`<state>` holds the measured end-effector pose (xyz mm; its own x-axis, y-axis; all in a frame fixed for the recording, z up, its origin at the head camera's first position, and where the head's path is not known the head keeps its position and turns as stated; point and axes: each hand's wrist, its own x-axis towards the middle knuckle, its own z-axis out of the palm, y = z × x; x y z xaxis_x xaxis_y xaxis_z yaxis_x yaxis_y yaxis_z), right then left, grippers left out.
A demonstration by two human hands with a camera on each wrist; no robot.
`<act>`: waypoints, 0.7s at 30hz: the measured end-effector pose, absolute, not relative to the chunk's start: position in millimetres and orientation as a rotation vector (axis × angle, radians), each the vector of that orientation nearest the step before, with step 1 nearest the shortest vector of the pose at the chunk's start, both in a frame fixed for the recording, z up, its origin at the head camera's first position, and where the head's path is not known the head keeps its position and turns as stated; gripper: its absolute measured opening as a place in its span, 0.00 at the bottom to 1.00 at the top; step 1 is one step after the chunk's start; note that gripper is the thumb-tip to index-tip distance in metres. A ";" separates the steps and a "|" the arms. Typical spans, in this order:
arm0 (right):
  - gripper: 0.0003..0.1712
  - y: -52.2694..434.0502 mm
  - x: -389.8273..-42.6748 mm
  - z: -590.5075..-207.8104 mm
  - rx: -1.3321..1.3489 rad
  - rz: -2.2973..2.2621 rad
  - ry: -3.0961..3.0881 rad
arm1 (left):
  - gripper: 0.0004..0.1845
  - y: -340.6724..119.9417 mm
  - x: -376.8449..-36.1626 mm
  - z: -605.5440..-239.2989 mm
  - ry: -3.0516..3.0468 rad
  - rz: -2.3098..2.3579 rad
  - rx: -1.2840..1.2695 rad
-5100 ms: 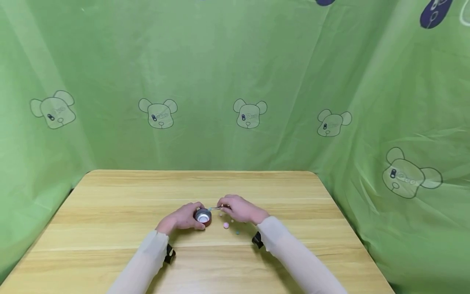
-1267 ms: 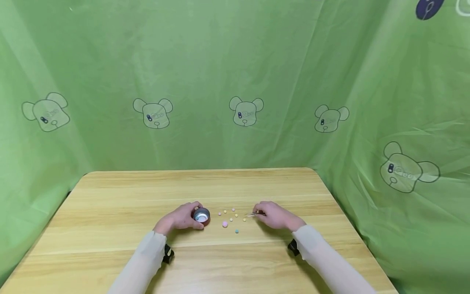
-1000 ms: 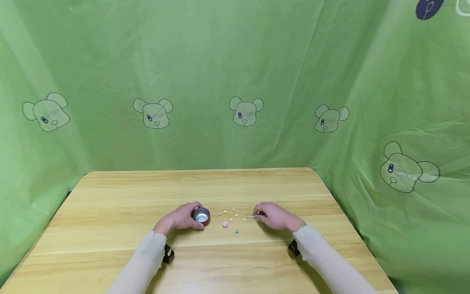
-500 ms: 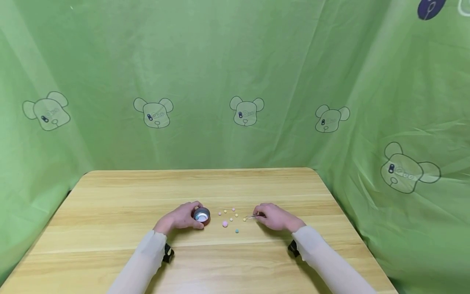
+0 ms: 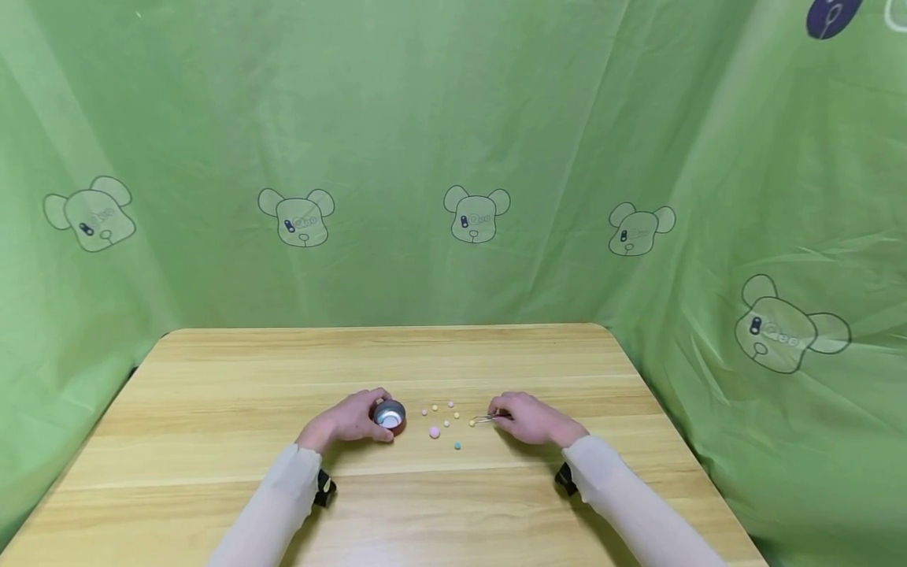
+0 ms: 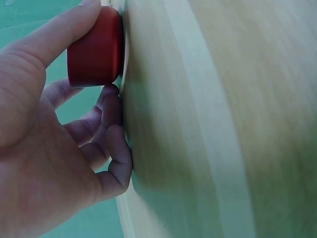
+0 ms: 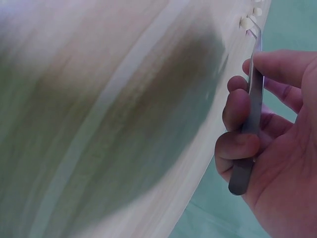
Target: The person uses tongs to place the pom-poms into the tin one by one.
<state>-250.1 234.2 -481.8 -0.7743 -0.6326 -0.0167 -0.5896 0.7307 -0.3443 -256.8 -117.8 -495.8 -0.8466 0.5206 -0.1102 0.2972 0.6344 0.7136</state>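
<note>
Right now the right hand (image 5: 533,418) pinches a pair of metal tweezers (image 7: 249,122), thumb and curled fingers clamped round the shaft. Left hand (image 5: 349,419) is wrapped round a small red cap (image 6: 95,47) w/ a silvery inside, steadying it on the wooden table (image 5: 212,378), thumb on top of its wall in the left wrist view.

Tweezers sit right of centre on the table, tips (image 5: 476,420) at or just beside a yellow bead (image 5: 472,424); can't tell if the tips actually have it. Other small beads, incl. a bigger pink one (image 5: 434,432) and a blue-green one (image 5: 457,446), lie scattered btw the two hands.

Risks, as I judge them: beads are tiny and round, so too hard a squeeze would prob. flick one out sideways and send it rolling across the table. Tips coming in too flat could nudge neighbouring beads. A slack hold on the cap could let it skid.

Tweezers' long axis runs roughly left-right in the head view, low to the table, tips pointing left toward the cap, butt end inside the palm.
</note>
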 end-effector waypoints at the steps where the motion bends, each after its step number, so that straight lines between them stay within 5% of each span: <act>1: 0.06 234.2 -250.4 -482.2 -0.990 -0.486 2.798 | 0.27 -117.8 -256.9 -495.9 2.551 1.034 0.659; 21: 0.06 234.8 -252.5 -486.3 -0.961 -0.489 2.786 | 0.27 -117.6 -258.5 -497.7 2.554 1.024 0.646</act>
<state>-252.5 234.8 -486.3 -0.7825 -0.6215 -0.0381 -0.5713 0.7410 -0.3530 -258.5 -117.6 -497.7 -0.8489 0.5151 -0.1184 0.2908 0.6422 0.7092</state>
